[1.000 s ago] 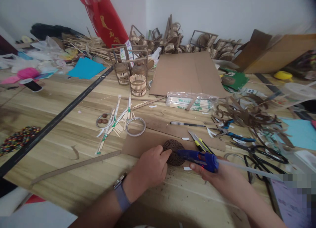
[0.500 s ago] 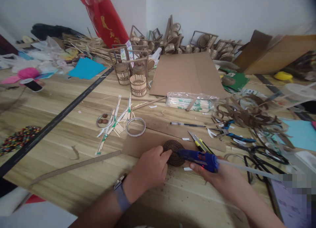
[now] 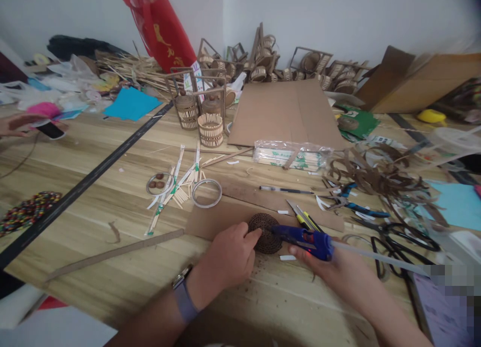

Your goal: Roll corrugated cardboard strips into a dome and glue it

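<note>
A round, dark brown disc of coiled corrugated cardboard (image 3: 265,244) lies at the near edge of a flat cardboard strip. My left hand (image 3: 235,254), a watch on its wrist, presses the disc with an extended forefinger while the other fingers curl in. In my right hand (image 3: 334,269) is a blue hot glue gun (image 3: 306,241), gripped from the right. Its nozzle points left and meets the disc close to my fingertip; whether it touches the surface I cannot tell. A small red light glows on the gun, and a clear glue stick (image 3: 379,257) trails from its back.
Utility knives (image 3: 306,219), pliers (image 3: 347,202) and black scissors (image 3: 402,237) lie to the right, below curled brown strips (image 3: 376,171). Little slatted buckets (image 3: 210,130) stand behind. At far left, another person's hand (image 3: 17,124) is by a black thread spool (image 3: 51,130).
Another person's hand has come in at the far left, beside the thread spool. My hands, the disc and the glue gun have hardly moved.
</note>
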Demonstrator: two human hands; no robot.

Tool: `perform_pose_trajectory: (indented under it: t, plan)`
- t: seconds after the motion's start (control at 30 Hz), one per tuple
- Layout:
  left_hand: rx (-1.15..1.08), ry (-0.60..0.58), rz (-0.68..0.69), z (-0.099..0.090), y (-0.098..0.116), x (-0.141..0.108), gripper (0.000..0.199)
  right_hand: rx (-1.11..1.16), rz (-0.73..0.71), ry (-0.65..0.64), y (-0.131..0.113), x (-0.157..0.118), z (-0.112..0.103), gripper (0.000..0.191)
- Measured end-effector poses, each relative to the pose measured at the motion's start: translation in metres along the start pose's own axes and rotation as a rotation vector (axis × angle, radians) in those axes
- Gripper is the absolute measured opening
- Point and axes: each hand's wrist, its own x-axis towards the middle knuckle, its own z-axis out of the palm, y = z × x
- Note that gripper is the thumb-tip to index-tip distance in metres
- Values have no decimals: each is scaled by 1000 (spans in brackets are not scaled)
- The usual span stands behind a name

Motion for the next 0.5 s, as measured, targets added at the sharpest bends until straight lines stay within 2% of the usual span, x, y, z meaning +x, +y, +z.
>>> perform_pose_trajectory:
  t: [0.5]
  plan:
    - [-5, 5, 1, 0, 0, -1, 45, -7, 42, 53, 3, -6, -1, 39]
